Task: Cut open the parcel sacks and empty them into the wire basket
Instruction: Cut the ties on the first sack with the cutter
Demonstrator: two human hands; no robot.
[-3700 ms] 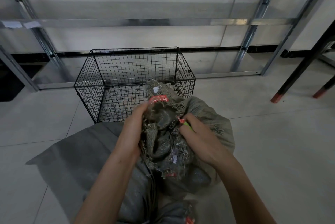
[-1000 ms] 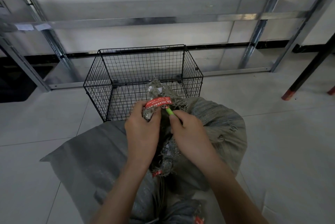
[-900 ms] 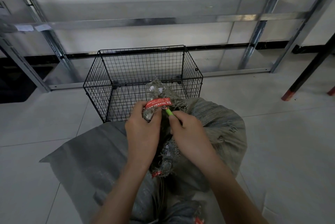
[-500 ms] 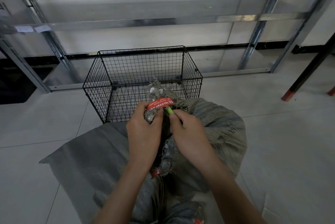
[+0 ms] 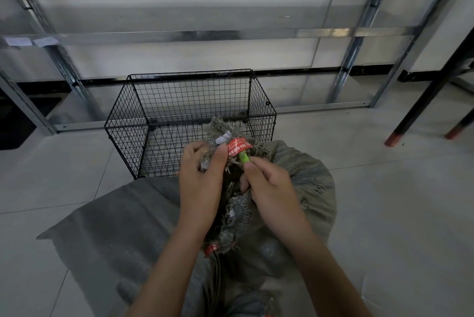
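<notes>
A bulging grey woven parcel sack [image 5: 302, 188] stands on the floor in front of me, its frayed neck bunched upward. My left hand [image 5: 202, 178] grips the bunched neck just below a red printed seal band [image 5: 238, 148]. My right hand [image 5: 269, 188] is closed on a small green cutter [image 5: 244, 157], whose tip touches the underside of the red band. A black wire basket [image 5: 189, 122] sits on the floor just beyond the sack, and I see nothing inside it.
A flat grey sack [image 5: 123, 227] lies on the tiles at my lower left. Metal shelf rails [image 5: 205, 34] run along the wall behind the basket. Dark table legs with red feet [image 5: 420, 101] stand at the right.
Over the last seconds my hands moved up the sack's neck to the red band. In the last half second the cutter tip stays at the band with only slight shifts.
</notes>
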